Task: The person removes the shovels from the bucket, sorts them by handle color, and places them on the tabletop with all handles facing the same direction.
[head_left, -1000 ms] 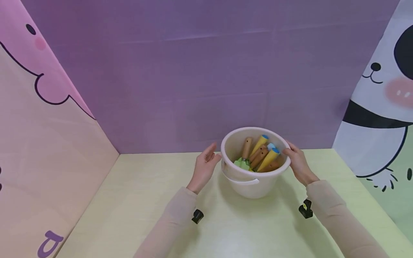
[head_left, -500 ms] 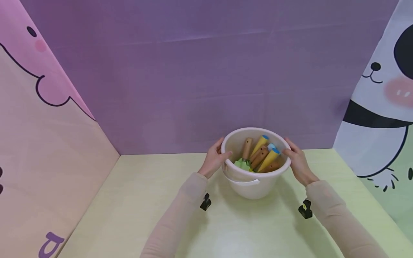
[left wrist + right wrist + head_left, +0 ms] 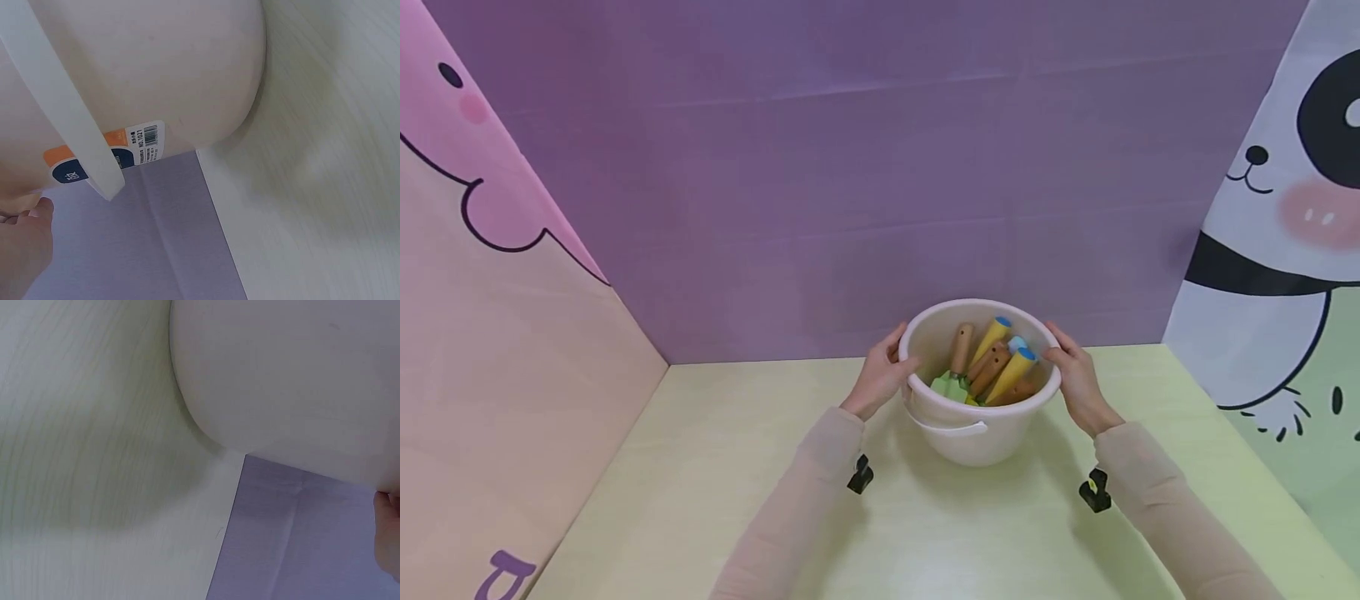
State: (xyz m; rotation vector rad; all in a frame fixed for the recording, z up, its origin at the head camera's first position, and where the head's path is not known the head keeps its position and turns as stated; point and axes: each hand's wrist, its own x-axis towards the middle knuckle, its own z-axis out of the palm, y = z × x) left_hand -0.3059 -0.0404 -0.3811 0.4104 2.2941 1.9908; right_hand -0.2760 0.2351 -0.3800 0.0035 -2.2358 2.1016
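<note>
A pale bucket (image 3: pixel 981 446) stands upright on the table in the head view. Its white carrying handle (image 3: pixel 955 431) hangs down the near left side. Inside lie several tools: wooden handles (image 3: pixel 961 350), yellow handles (image 3: pixel 1013 375) with blue ends, and a light green tool head (image 3: pixel 950 387); their lower parts are hidden. My left hand (image 3: pixel 882 377) grips the bucket's left rim, thumb over the edge. On the opposite side my right hand (image 3: pixel 1078 387) holds the rim the same way. The left wrist view shows a label (image 3: pixel 145 142) with a barcode on the bucket's wall.
The light wood-grain table (image 3: pixel 760 433) extends around the bucket. A purple backdrop (image 3: pixel 820 183) rises right behind it. Printed side panels stand at left and right, the right one bearing a panda picture (image 3: pixel 1262 333).
My left hand has moved right from beside the bucket and taken hold of its rim. My right hand has kept its grip. The head view has shifted slightly.
</note>
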